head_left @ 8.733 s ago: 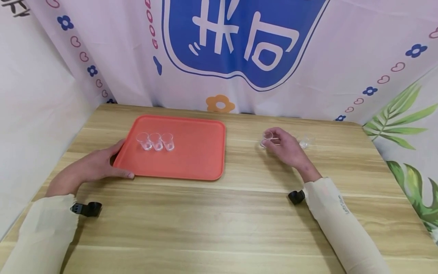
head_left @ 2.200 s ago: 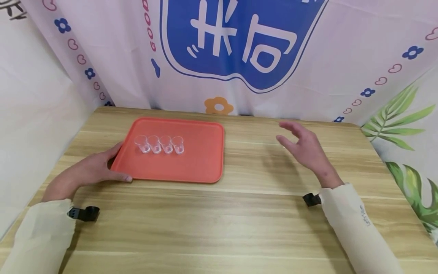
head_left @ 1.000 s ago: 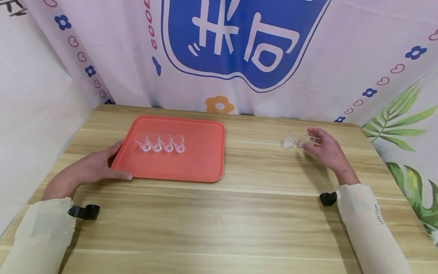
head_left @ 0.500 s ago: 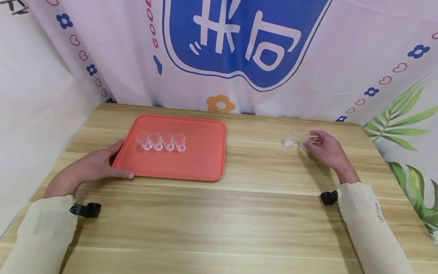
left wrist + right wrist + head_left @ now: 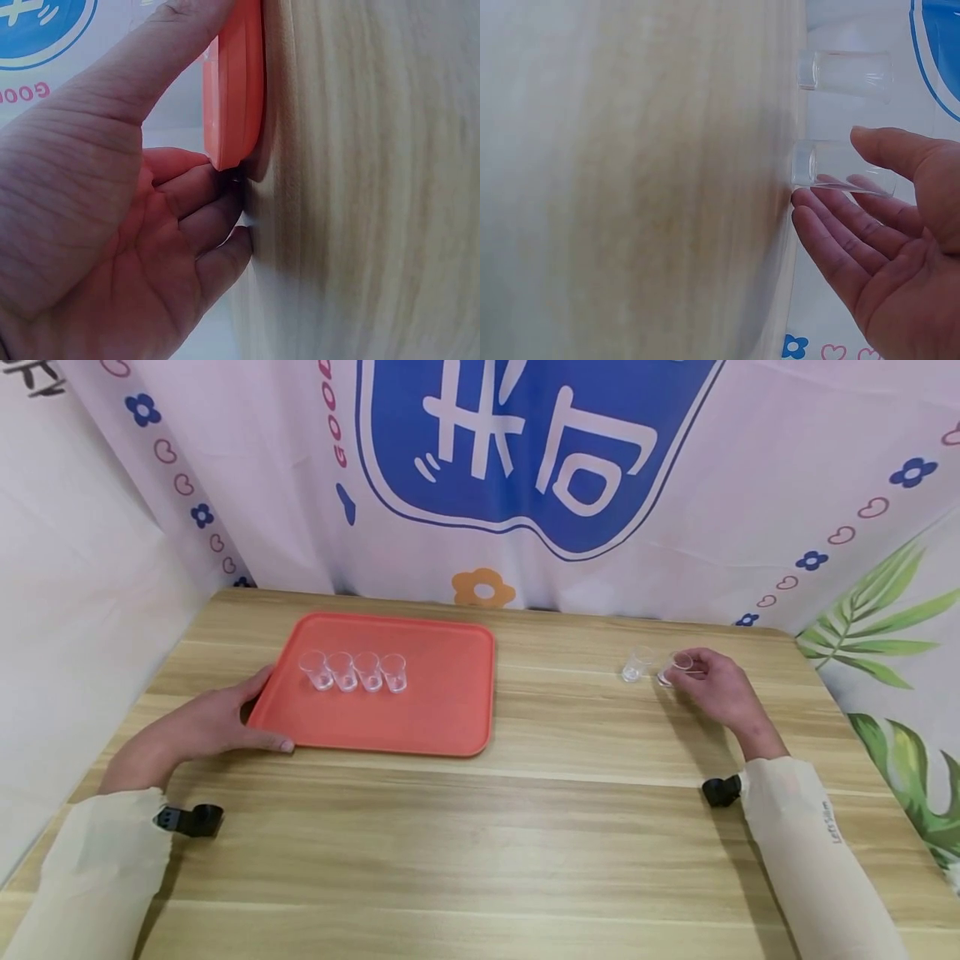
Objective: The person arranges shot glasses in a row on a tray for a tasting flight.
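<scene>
A row of several clear shot glasses (image 5: 367, 672) stands upright on the left half of the red tray (image 5: 442, 710). My left hand (image 5: 213, 720) holds the tray's near left corner. In the left wrist view, the fingers (image 5: 214, 217) curl against the tray's rim (image 5: 234, 97) while the thumb lies along it. Over at the right, my right hand (image 5: 716, 689) grips a clear shot glass (image 5: 832, 163) between thumb and fingers, and the glass base is on or very near the tabletop. Just left of it another clear shot glass (image 5: 636, 665) stands upright on the table.
Both objects sit on a wood-grain table (image 5: 465, 843) toward its far edge. A printed cloth (image 5: 420, 552) hangs right behind that edge. Bare tabletop lies between the tray and the loose glasses. A black wrist camera (image 5: 722, 791) juts from each sleeve.
A fourth shot glass has joined the row on the tray. The right hand went back rightward and took hold of the rightmost loose glass. The left hand stays at the tray corner.
</scene>
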The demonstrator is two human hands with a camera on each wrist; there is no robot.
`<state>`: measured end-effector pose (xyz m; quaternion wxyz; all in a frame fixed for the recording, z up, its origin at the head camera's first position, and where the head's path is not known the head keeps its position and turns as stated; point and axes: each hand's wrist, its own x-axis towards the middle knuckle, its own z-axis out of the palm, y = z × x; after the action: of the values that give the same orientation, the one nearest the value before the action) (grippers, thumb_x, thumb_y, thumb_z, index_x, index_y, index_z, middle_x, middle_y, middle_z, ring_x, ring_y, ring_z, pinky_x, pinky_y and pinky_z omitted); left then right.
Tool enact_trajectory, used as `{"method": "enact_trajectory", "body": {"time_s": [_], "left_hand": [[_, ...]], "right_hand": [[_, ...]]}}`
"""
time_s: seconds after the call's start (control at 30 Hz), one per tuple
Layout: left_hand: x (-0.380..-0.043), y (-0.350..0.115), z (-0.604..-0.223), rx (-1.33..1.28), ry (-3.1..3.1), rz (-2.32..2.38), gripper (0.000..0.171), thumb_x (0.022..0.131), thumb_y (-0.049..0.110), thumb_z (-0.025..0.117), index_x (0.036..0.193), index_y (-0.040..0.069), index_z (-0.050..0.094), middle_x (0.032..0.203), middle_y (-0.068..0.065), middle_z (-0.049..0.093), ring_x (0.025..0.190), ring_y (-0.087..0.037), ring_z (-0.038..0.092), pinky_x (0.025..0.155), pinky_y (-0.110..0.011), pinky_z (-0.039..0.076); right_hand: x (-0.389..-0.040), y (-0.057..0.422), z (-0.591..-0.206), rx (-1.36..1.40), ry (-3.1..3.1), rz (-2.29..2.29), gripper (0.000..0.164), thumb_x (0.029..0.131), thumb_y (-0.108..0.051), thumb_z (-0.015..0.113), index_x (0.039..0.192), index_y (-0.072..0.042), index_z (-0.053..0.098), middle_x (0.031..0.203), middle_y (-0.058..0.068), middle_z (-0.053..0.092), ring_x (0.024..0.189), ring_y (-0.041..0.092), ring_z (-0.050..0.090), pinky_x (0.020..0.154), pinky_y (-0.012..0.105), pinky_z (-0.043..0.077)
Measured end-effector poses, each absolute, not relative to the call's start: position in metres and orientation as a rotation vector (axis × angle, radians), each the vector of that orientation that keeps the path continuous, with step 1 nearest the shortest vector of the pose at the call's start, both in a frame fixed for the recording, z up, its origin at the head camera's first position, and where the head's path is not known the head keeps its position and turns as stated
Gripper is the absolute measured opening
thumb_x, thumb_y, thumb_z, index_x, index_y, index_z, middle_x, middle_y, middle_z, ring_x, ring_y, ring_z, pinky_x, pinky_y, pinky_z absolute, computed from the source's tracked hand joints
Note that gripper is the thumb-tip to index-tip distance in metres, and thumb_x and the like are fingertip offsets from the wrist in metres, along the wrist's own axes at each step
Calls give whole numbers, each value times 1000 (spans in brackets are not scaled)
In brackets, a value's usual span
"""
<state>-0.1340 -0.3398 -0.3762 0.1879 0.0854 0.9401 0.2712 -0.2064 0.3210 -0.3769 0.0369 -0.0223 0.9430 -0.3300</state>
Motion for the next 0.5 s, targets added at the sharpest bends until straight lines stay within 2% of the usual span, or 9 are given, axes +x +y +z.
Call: {"method": "enact_trajectory", "body": {"time_s": [0.5], "left_hand": [[-133, -338, -375, 241, 2662, 734, 126, 83, 58, 81, 165, 4, 1, 157, -38, 28, 128, -52, 45, 97, -71, 43]], "right_hand": [[-202, 327, -374, -94, 2921, -1015, 54, 104, -36, 63, 138, 6, 55, 135, 29, 57, 124, 48, 55, 101, 60, 47]]}}
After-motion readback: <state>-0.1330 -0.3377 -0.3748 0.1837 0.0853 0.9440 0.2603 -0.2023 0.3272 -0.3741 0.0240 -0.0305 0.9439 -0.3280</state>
